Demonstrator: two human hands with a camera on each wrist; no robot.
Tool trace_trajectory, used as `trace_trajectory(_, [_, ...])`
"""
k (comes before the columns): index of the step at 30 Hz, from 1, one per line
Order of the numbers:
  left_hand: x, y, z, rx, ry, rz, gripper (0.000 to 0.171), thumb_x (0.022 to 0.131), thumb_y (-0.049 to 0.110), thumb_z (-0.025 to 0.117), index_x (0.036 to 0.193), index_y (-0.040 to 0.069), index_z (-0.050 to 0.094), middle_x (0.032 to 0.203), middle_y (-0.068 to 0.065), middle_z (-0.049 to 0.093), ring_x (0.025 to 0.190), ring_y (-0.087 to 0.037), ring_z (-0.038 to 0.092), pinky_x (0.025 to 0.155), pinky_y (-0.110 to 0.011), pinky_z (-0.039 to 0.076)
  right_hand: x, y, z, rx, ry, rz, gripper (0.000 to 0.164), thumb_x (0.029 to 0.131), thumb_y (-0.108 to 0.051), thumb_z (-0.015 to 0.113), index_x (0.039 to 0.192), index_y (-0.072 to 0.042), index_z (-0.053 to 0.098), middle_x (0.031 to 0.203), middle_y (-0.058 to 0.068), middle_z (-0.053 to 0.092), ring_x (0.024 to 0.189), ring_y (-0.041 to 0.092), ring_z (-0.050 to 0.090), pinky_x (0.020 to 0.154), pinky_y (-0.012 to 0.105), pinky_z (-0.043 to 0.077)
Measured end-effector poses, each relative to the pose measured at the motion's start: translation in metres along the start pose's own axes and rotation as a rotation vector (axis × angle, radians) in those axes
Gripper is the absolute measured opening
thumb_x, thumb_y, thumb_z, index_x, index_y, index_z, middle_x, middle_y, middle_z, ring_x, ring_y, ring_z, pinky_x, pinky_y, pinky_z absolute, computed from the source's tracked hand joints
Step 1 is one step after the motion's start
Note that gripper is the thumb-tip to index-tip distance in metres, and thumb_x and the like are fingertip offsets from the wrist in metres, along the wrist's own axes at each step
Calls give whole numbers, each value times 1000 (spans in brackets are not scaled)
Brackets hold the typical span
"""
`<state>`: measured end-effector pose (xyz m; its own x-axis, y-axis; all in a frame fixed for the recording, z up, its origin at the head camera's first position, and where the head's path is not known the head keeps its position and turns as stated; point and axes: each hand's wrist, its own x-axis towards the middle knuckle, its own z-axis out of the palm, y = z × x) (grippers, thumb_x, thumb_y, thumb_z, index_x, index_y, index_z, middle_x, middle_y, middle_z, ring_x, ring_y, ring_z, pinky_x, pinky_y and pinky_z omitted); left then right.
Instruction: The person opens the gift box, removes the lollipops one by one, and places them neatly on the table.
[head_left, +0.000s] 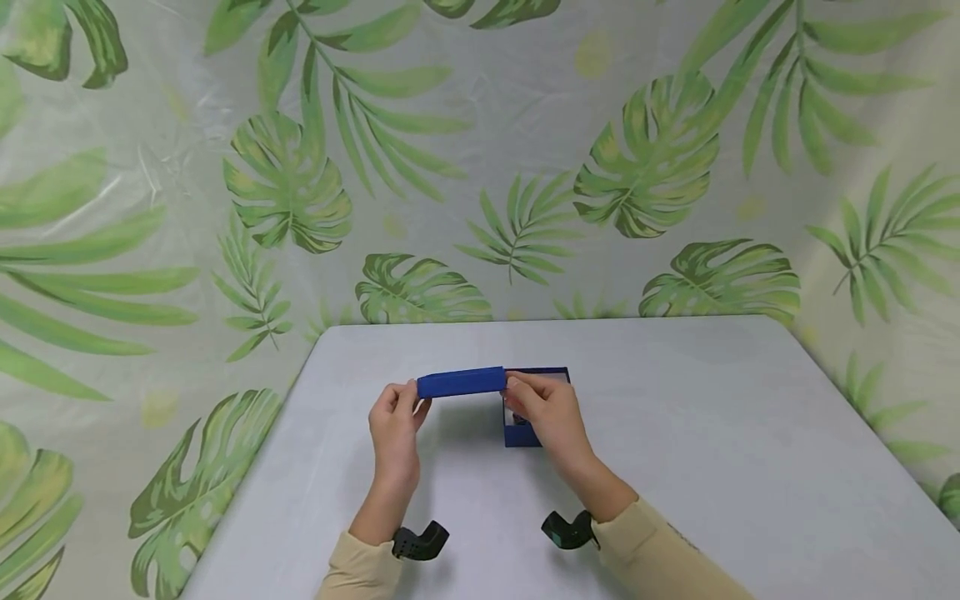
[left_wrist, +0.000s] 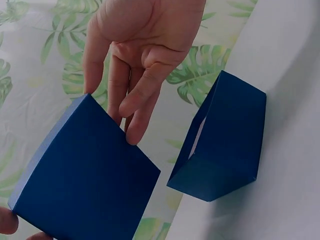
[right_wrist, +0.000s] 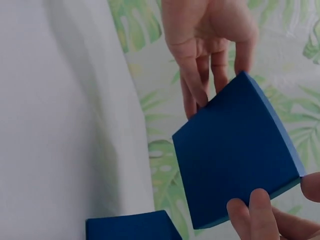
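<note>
In the head view, a blue box lid (head_left: 461,382) is raised above the table, tilted slightly up at its right end. My left hand (head_left: 395,421) pinches its left end, and my right hand (head_left: 551,412) holds the right end. Both wrist views show the lid's smooth flat face, (left_wrist: 90,165) with fingertips at opposite edges. Beneath the right hand stands an uncovered blue box (head_left: 521,436), partly hidden by that hand. Its inside looks pale, with something small and dark that I cannot identify. The left wrist view shows the box (left_wrist: 220,145) apart from the lid.
A white table (head_left: 697,433) with rounded far corners carries the box. Behind it hangs a pale curtain (head_left: 525,125) printed with green leaves. A dark wrist device (head_left: 422,542) sits on the left wrist and another dark wrist device (head_left: 567,530) on the right.
</note>
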<state>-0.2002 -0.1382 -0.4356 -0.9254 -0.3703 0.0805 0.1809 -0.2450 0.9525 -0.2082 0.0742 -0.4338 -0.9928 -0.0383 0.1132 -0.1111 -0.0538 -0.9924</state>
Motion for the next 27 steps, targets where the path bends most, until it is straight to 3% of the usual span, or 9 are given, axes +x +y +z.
trace_trajectory(8, [5,-7,-12,21,16,22,43,97,28,70,87,-10,52,101,-18,64,110,-25,62,93,-33,56,1,7,12,-21,21,17,39,98,-31,68,126,-4,71,117,9,70,101,22,72,84,30,59])
trace_trajectory(17, [11,-9,-24,27,20,1,53,92,34,75,87,-13,51,104,-20,64,107,-25,62,92,-33,56,1,16,23,-20,17,20,44,95,-35,71,125,-3,70,120,8,69,102,25,71,85,31,58])
trace_trajectory(23, [15,-13,-37,22,6,3,46,94,27,74,85,-13,52,115,-25,67,109,-32,65,90,-34,57,0,19,30,-27,3,30,42,96,-33,71,123,-2,70,113,10,71,100,24,71,86,32,58])
trace_trajectory(27, [17,-14,-47,24,-14,2,35,97,17,67,87,-13,52,119,-22,69,115,-38,63,87,-32,57,1,23,34,-43,0,48,36,95,-29,72,121,-5,71,109,9,72,96,22,72,84,29,59])
